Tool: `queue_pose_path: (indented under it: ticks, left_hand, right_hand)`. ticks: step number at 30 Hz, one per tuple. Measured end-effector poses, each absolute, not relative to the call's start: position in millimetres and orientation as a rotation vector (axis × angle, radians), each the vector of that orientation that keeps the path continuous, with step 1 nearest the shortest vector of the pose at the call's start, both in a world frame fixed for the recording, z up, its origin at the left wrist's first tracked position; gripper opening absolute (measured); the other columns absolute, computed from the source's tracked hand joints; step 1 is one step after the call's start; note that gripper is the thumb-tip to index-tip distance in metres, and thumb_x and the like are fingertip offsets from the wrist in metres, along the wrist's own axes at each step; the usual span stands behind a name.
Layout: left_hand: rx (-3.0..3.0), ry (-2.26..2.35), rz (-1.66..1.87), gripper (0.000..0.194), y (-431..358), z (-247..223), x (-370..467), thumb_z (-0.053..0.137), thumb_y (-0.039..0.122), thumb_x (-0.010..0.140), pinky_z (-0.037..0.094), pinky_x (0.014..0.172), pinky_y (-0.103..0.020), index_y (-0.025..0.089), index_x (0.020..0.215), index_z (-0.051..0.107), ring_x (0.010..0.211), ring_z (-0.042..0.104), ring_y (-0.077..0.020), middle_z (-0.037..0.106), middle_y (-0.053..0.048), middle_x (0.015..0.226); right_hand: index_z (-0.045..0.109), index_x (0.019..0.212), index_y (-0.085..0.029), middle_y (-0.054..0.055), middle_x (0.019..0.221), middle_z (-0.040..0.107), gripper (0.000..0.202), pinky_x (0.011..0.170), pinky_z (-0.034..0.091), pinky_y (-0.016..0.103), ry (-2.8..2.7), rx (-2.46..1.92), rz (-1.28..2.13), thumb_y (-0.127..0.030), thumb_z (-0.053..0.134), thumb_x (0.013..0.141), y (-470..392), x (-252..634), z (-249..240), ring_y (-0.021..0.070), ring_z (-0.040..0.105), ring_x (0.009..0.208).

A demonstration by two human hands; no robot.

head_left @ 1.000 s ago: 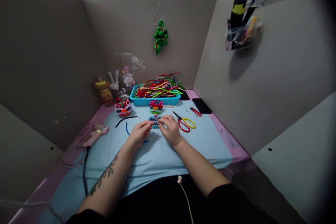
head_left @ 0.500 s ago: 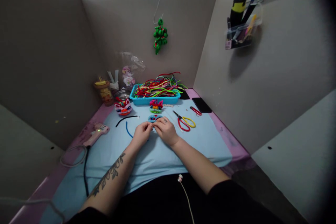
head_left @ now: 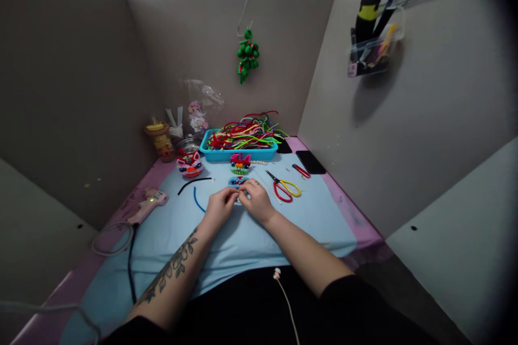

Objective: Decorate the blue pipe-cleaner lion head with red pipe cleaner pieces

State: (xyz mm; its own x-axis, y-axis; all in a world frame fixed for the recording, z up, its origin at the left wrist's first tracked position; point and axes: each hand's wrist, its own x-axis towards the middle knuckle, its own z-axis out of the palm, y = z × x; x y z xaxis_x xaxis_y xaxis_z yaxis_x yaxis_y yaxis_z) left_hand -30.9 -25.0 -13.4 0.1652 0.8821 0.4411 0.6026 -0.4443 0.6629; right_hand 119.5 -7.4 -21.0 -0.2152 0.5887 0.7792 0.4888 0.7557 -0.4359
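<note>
My left hand (head_left: 220, 206) and my right hand (head_left: 256, 202) meet over the light blue cloth (head_left: 307, 221), fingertips pinched together. Whatever sits between the fingers is too small to make out. Just beyond the fingertips lies a blue and red fuzzy piece (head_left: 237, 181), partly hidden by my right hand. Behind it stands a red and green lion-like head (head_left: 240, 163), and a pink, red and orange one (head_left: 190, 165) is further left. Scissors (head_left: 285, 187) with red and yellow handles lie open to the right. A blue strip (head_left: 197, 200) and a black strip (head_left: 193, 183) lie on the left.
A turquoise tray (head_left: 238, 155) of colourful fuzzy strips stands at the back. A pink glue gun (head_left: 149, 206) with its cord is on the left. A red cutter (head_left: 301, 171) and black phone (head_left: 311, 162) lie at the right. Grey partitions (head_left: 194, 38) enclose the table.
The fingers of both hands have shifted slightly, with the right fingertips now a little differently bent. The rest of the table looks unchanged apart from a slight camera shift.
</note>
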Motion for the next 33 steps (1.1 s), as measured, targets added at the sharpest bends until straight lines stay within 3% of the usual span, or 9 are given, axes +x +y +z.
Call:
queue_pose_path:
  ticks: [10, 18, 27, 33]
  left_hand:
    - [2.513, 1.527, 1.172, 0.018, -28.5, -21.2, -30.4, 0.046, 0.021, 0.089, 0.049, 0.074, -0.027, 0.017, 0.091, 0.063, 0.079, 0.065, -0.0175, 0.069, -0.008, 0.088]
    - [2.403, 1.476, 1.119, 0.018, -27.1, -18.9, -26.7, 0.044, 0.02, 0.088, 0.047, 0.07, -0.026, 0.016, 0.088, 0.061, 0.075, 0.062, -0.0159, 0.067, -0.006, 0.082]
    - [1.868, 1.376, 1.117, 0.025, -29.9, -4.4, -28.0, 0.046, 0.031, 0.083, 0.039, 0.052, -0.021, 0.015, 0.073, 0.062, 0.054, 0.051, -0.0117, 0.06, 0.0, 0.061]
    - [1.809, 1.309, 1.164, 0.026, -28.2, -5.4, -26.0, 0.049, 0.035, 0.083, 0.043, 0.055, -0.022, 0.014, 0.08, 0.064, 0.059, 0.056, -0.0128, 0.067, -0.002, 0.069]
  right_hand:
    - [0.056, 0.074, -0.019, 0.005, 0.075, 0.056, 0.013, 0.074, 0.046, 0.031, -1.908, -0.851, 0.064, -0.01, 0.048, 0.079, -11.0, 118.6, -19.9, 0.0184, 0.053, 0.076]
    - [0.057, 0.075, -0.019, 0.005, 0.077, 0.056, 0.013, 0.075, 0.047, 0.032, -1.915, -0.851, 0.084, -0.01, 0.048, 0.079, -12.2, 117.8, -20.5, 0.0189, 0.053, 0.078]
    - [0.057, 0.074, -0.019, 0.004, 0.077, 0.056, 0.013, 0.071, 0.047, 0.032, -1.708, -0.947, 0.178, -0.012, 0.048, 0.079, -9.6, 126.0, -14.3, 0.0178, 0.054, 0.075]
    - [0.058, 0.077, -0.018, 0.005, 0.079, 0.056, 0.011, 0.075, 0.048, 0.031, -1.764, -0.895, 0.146, -0.012, 0.049, 0.08, -12.0, 123.8, -15.5, 0.0179, 0.055, 0.079]
